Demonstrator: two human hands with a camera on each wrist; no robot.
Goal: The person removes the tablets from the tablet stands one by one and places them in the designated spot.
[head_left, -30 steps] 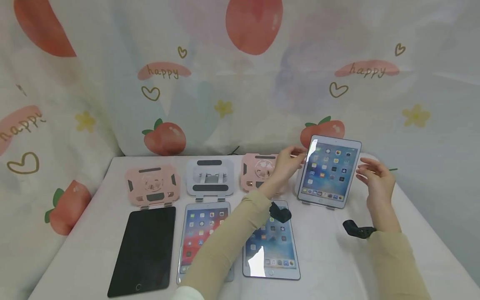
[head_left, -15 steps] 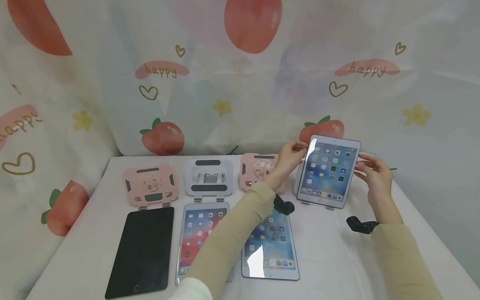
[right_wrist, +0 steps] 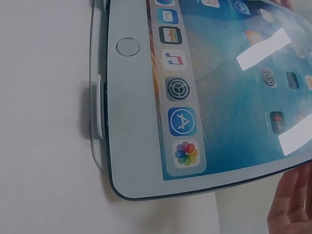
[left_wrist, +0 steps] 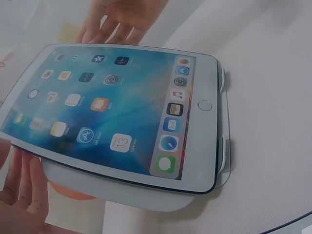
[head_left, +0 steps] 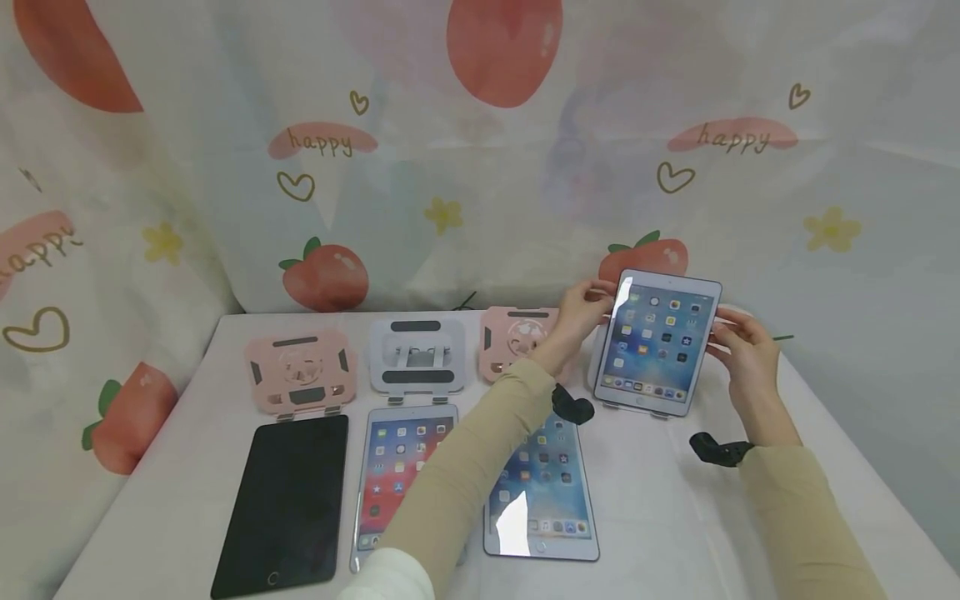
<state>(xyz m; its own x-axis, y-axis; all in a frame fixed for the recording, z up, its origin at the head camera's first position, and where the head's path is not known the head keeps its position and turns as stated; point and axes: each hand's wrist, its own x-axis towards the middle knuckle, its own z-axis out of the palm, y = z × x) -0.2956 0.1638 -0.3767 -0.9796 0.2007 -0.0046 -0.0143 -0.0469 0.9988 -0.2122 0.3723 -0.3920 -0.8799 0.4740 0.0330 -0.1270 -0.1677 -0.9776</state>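
Note:
A white-framed tablet (head_left: 660,342) with a lit home screen leans upright on a white stand (left_wrist: 161,202) at the table's right side. Small lips of the stand catch the tablet's lower edge. My left hand (head_left: 581,312) holds the tablet's left edge, its fingers reaching behind the stand side in the left wrist view. Opposite it, my right hand (head_left: 750,358) holds the right edge, with fingers (right_wrist: 290,197) partly hidden behind the tablet.
To the left lie a black-screened tablet (head_left: 285,500), a red-and-blue-screened tablet (head_left: 382,467) and a blue-screened tablet (head_left: 547,500). Behind them stand pink (head_left: 300,371), white (head_left: 417,354) and another pink stand (head_left: 517,337). A printed cloth (head_left: 510,208) hangs behind the white table.
My right hand has moved left from just off the tablet's right edge onto it. My left hand has come up slightly along the left edge. The tablet has stayed in place.

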